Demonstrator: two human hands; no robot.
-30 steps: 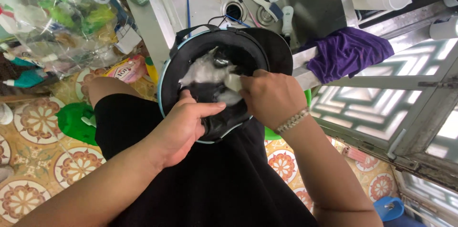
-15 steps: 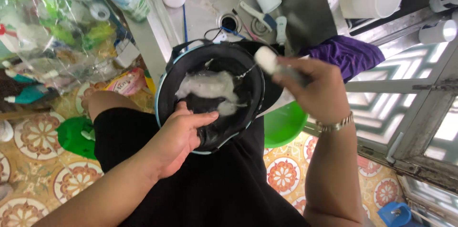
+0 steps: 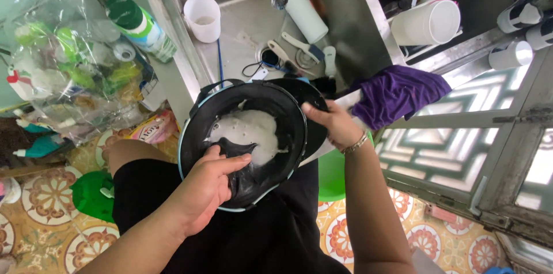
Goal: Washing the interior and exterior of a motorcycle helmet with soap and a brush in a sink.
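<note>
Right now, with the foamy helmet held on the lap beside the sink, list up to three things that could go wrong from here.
1. The helmet holds white foam and rests over the lap; tipped, it could spill onto the black clothing or the tiled floor.
2. The left hand grips the wet rim and may slip.
3. The right hand is at the far rim near the purple cloth, which could get soaked.

The single head-worn camera is looking steeply down from close above the person's lap, facing the steel sink [image 3: 253, 26] at the far side and tiled floor [image 3: 34, 216] near left.
</note>
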